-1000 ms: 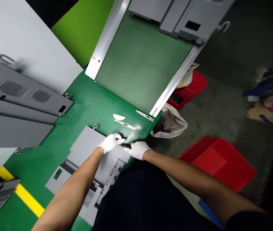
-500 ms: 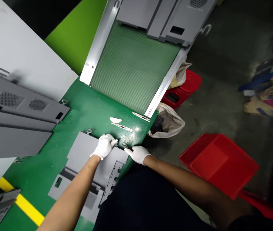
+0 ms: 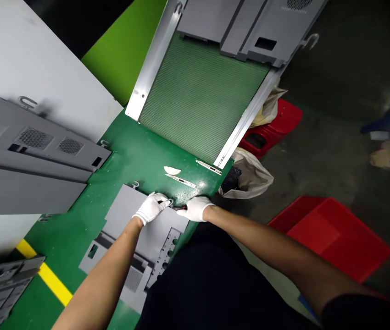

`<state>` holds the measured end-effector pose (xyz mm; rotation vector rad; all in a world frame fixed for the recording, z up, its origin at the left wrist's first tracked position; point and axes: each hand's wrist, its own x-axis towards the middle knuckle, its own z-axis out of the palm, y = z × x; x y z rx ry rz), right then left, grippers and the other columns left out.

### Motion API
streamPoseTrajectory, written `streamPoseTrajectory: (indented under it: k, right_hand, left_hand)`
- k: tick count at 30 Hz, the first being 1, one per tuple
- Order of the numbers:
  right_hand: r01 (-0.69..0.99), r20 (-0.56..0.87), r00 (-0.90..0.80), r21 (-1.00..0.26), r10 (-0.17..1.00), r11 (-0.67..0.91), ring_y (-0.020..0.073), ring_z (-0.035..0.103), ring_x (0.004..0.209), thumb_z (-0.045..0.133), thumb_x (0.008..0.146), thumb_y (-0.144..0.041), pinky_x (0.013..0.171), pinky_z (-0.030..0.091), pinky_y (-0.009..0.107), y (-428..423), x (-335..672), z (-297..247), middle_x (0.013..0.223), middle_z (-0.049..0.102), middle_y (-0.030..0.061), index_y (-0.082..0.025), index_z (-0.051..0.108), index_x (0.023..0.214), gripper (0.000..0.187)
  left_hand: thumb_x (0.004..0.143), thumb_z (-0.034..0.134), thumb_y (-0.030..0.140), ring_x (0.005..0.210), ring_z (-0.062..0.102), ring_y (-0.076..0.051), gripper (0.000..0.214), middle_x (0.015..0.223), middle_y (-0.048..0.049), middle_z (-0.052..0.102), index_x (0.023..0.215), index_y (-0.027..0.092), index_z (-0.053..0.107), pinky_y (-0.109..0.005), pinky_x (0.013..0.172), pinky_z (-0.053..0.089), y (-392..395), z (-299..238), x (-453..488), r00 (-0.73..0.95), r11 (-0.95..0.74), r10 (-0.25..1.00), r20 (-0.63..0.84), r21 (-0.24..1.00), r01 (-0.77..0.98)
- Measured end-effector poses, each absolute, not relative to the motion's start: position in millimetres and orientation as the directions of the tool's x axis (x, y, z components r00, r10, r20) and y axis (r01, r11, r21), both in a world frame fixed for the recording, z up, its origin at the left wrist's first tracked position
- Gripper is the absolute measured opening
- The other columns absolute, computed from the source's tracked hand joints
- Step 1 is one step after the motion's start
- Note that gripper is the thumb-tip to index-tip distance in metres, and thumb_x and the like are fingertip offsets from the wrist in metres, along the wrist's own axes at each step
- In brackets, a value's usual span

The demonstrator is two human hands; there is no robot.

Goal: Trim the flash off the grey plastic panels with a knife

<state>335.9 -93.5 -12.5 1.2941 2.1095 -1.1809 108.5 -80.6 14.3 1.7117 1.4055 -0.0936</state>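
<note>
The grey panel [image 3: 126, 220] lies at 6 o'clock under the left hand [image 3: 152, 207], whose grip is unclear; the right hand [image 3: 195, 208] seemingly pinches a red-tipped tool [image 3: 181, 208].

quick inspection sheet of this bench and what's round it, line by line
surface: green bench top, yellow stripe at the near left, dark flecks by the hands
job's things: grey panel lying flat; small dark and red item between the fingertips
clutter: metal strip, second metal strip, white crescent piece, finned green panel, other grey panels
grippers: left hand and right hand, both white-gloved, at the panel's far edge; which one holds the item cannot be told
cables: nothing seen
surroundings: red bins and a bag on the dark floor
</note>
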Motion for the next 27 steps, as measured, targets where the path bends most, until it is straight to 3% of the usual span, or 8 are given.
streamPoseTrajectory:
  k: [5, 12, 16, 18, 20, 24, 27]
  right_hand:
    - [0.856, -0.684, -0.510, -0.459, 0.522, 0.236, 0.0426, 0.072, 0.100, 0.046, 0.089, -0.072, 0.082, 0.057, 0.050, -92, 336, -13, 0.103, 0.076, 0.0260, -0.008, 0.077, 0.111, 0.074]
    - [0.849, -0.683, -0.528, -0.450, 0.505, 0.278, 0.0401, 0.071, 0.104, 0.047, 0.093, -0.065, 0.088, 0.054, 0.050, -93, 328, -12, 0.106, 0.074, 0.0289, -0.007, 0.076, 0.111, 0.067]
    - [0.838, -0.648, -0.544, -0.460, 0.533, 0.295, 0.0414, 0.071, 0.101, 0.033, 0.094, -0.074, 0.085, 0.054, 0.052, -95, 337, -13, 0.101, 0.075, 0.0266, -0.008, 0.077, 0.108, 0.080]
    - [0.858, -0.656, -0.501, -0.463, 0.564, 0.224, 0.0402, 0.071, 0.102, 0.029, 0.093, -0.079, 0.087, 0.054, 0.050, -95, 347, -13, 0.104, 0.075, 0.0249, -0.010, 0.076, 0.111, 0.085]
    - [0.877, -0.682, -0.427, -0.472, 0.593, 0.089, 0.0380, 0.071, 0.104, 0.026, 0.091, -0.082, 0.088, 0.053, 0.046, -98, 359, -13, 0.108, 0.075, 0.0233, -0.012, 0.075, 0.114, 0.088]
    - [0.847, -0.708, -0.292, -0.504, 0.643, -0.171, 0.0339, 0.070, 0.108, 0.018, 0.094, -0.081, 0.090, 0.050, 0.039, -115, 379, -16, 0.111, 0.076, 0.0200, -0.016, 0.076, 0.109, 0.089]
    - [0.802, -0.724, -0.254, -0.528, 0.641, -0.278, 0.0309, 0.071, 0.108, 0.019, 0.097, -0.076, 0.088, 0.049, 0.034, -135, 383, -22, 0.110, 0.077, 0.0158, -0.019, 0.077, 0.106, 0.082]
  left_hand:
    - [0.097, 0.048, 0.052, 0.102, 0.066, -0.020, 0.039, 0.110, -0.0062, 0.074, 0.089, 0.022, 0.073, -0.045, 0.122, 0.018, -82, 11, 106, 0.360, 0.030, 0.757, -0.546, 0.579, 0.815]
    - [0.096, 0.049, 0.052, 0.100, 0.066, -0.020, 0.040, 0.106, -0.0056, 0.075, 0.084, 0.023, 0.074, -0.041, 0.119, 0.027, -82, 8, 107, 0.373, 0.017, 0.751, -0.545, 0.581, 0.814]
    - [0.089, 0.054, 0.060, 0.085, 0.066, -0.022, 0.046, 0.094, -0.0081, 0.074, 0.084, 0.020, 0.074, -0.035, 0.090, 0.050, -74, 4, 107, 0.184, 0.195, 0.799, -0.572, 0.536, 0.821]
    - [0.087, 0.055, 0.062, 0.081, 0.065, -0.022, 0.048, 0.088, -0.0074, 0.074, 0.085, 0.018, 0.075, -0.033, 0.078, 0.050, -69, 5, 110, 0.085, 0.295, 0.810, -0.580, 0.528, 0.796]
    - [0.086, 0.057, 0.060, 0.078, 0.063, -0.021, 0.046, 0.084, -0.0054, 0.072, 0.084, 0.018, 0.074, -0.032, 0.075, 0.049, -64, 8, 120, 0.097, 0.312, 0.814, -0.573, 0.571, 0.759]
    - [0.085, 0.060, 0.056, 0.070, 0.058, -0.018, 0.040, 0.074, -0.0028, 0.068, 0.076, 0.018, 0.069, -0.030, 0.068, 0.047, -57, 16, 176, 0.299, 0.194, 0.795, -0.528, 0.687, 0.700]
    - [0.087, 0.060, 0.055, 0.069, 0.060, -0.019, 0.039, 0.073, -0.0031, 0.069, 0.077, 0.018, 0.070, -0.031, 0.069, 0.048, -56, 19, 241, 0.427, 0.114, 0.760, -0.489, 0.748, 0.653]
